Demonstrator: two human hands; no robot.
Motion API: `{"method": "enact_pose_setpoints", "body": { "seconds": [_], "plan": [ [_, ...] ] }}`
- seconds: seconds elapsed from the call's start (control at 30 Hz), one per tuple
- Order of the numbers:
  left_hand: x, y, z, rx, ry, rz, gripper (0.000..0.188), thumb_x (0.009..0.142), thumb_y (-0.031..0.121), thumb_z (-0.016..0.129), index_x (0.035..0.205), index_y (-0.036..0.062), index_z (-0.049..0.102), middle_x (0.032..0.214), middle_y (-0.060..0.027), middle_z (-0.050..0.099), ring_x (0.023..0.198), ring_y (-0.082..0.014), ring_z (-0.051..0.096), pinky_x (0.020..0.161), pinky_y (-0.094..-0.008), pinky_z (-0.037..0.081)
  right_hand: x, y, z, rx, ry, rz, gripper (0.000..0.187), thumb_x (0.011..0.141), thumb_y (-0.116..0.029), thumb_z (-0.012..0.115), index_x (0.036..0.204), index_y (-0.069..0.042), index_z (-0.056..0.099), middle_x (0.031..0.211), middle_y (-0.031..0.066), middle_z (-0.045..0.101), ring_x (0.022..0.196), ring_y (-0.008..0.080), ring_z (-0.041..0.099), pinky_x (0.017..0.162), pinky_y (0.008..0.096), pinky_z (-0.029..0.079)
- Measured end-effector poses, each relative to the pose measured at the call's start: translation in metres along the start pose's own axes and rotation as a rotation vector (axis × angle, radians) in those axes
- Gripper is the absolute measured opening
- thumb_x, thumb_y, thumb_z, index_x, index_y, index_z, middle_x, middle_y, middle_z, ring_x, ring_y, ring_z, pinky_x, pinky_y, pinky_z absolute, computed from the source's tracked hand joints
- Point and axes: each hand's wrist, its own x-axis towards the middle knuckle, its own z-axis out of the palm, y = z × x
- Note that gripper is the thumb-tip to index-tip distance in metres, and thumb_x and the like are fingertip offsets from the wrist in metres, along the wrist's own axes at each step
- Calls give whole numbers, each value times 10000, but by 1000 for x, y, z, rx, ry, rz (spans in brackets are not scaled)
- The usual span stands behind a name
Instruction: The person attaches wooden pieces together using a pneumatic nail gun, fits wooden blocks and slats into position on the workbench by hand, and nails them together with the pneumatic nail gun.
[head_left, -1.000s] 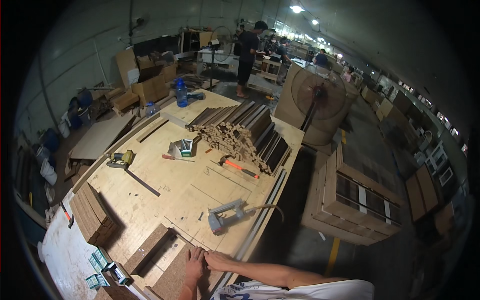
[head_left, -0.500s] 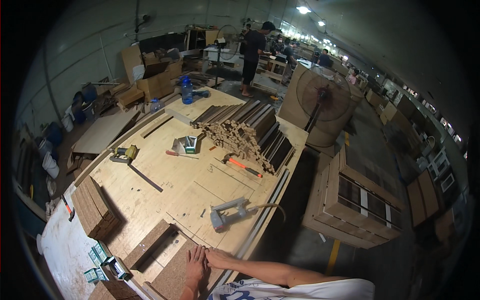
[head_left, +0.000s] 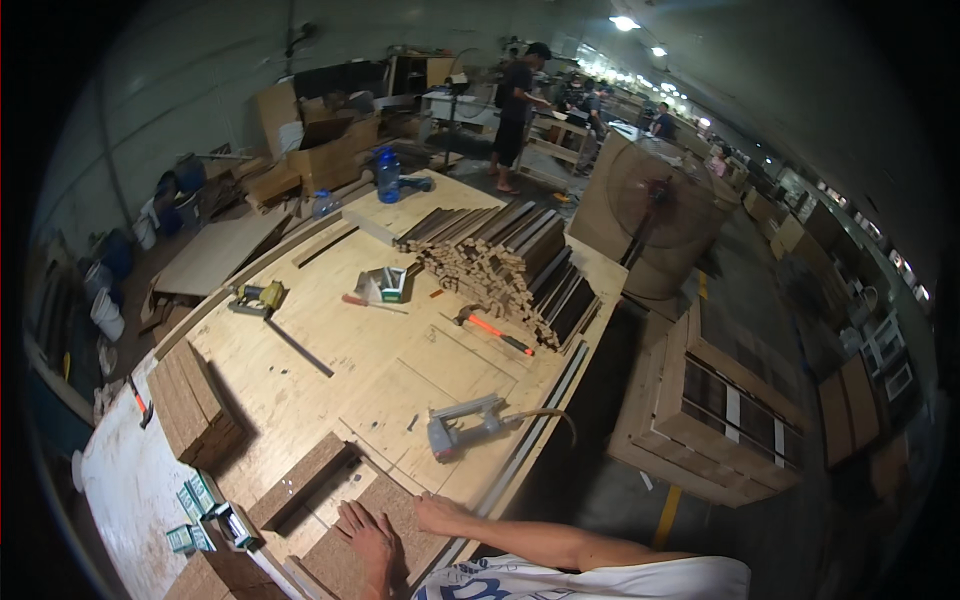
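Note:
A speckled brown chipboard panel (head_left: 330, 562) lies at the near edge of the workbench. My left hand (head_left: 368, 538) rests flat on top of it with the fingers apart. At the panel's right edge, my right hand (head_left: 438, 515) is closed, its fingers curled against the board; their tips are hidden. A narrow chipboard strip (head_left: 305, 482) stands beyond the panel, a gap between them. Farther right on the bench lies a grey nail gun (head_left: 462, 428) with its hose attached. A hammer (head_left: 497, 331) with an orange handle lies behind it.
A large heap of wood strips (head_left: 500, 270) covers the far right of the workbench (head_left: 340, 400). Stacked chipboard pieces (head_left: 190, 405) and green-white boxes (head_left: 230, 525) sit at left. A second nail gun (head_left: 258, 297) and a blue bottle (head_left: 388, 178) stand farther back. A person (head_left: 515, 110) stands beyond.
My left hand has moved left, away from my right hand, and now lies spread on the panel. The right hand stays near the panel's right edge. The view has shifted slightly.

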Motion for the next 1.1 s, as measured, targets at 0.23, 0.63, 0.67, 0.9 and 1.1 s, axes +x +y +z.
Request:
{"method": "enact_pose_setpoints", "body": {
  "seconds": [0.23, 0.63, 0.67, 0.9, 1.1],
  "plan": [
    [17, -36, 18, 73, 159, 92, 440, 992, 331, 498, 1149, -54, 644, 1265, -298, 544, 1220, -464, 435, 1077, -646, 264, 2, 12, -7, -55, -103, 18, 335, 805, -176, 681, 1038, 60, 637, 979, 258, 664, 937, 411, 658, 821, 485, 534],
    [11, -23, -2, 25, 152, -19, 631, 987, 436, 483, 1337, -83, 405, 1246, -251, 473, 1237, -404, 407, 1135, -588, 187, 2, -1, -26, -91, -76, 73, 615, 793, -373, 791, 1110, 78, 520, 1119, 300, 583, 1038, 461, 606, 876, 500, 503],
    [12, -23, -1, 29, 166, -13, 627, 987, 433, 484, 1336, -83, 408, 1246, -251, 473, 1240, -405, 405, 1137, -588, 186, 2, -1, -26, -88, -74, 73, 614, 793, -370, 792, 1112, 78, 519, 1119, 299, 583, 1042, 459, 606, 875, 501, 503],
    [16, -18, 4, 19, 170, -62, 626, 989, 433, 460, 1345, -81, 438, 1278, -244, 491, 1261, -397, 404, 1163, -577, 171, 0, -1, -26, -83, -65, 99, 631, 790, -360, 801, 1133, 80, 507, 1119, 296, 582, 1036, 453, 611, 861, 492, 510],
    [24, -11, -14, -46, 102, -79, 568, 959, 374, 538, 1293, -83, 491, 1226, -250, 519, 1234, -400, 423, 1150, -579, 187, 0, -5, -24, -97, -73, 94, 616, 798, -333, 797, 1149, 76, 500, 1119, 292, 577, 1025, 448, 615, 861, 484, 513]
  ]
}}
